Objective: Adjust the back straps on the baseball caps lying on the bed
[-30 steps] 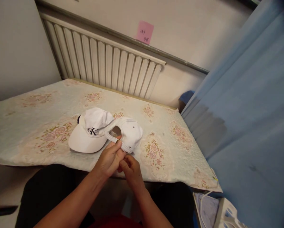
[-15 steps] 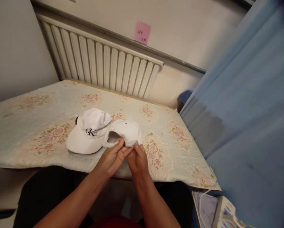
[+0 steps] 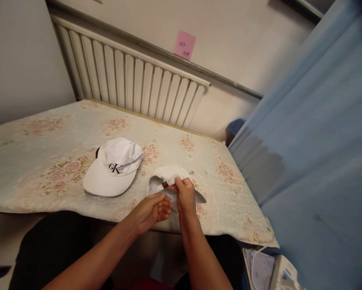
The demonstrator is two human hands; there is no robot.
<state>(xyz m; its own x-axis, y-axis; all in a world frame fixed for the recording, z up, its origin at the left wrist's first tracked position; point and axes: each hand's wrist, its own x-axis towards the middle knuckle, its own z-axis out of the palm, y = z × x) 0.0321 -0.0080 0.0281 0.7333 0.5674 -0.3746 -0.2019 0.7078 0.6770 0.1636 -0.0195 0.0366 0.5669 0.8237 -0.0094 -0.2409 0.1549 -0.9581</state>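
In the head view, the right hand [image 3: 186, 196] pinches a white cap [image 3: 172, 173] by its rear band, right of the brown tab [image 3: 165, 184], above the near part of the desk [image 3: 165, 133]. The left hand [image 3: 152, 209] is half curled and seems to hold nothing; whether its fingertips touch the cap, I cannot tell. With one pinch off-centre, the cap could twist or slip off the near edge. A wide swing left could knock the logo cap [image 3: 123, 157], and pressing could crease the soft crown.
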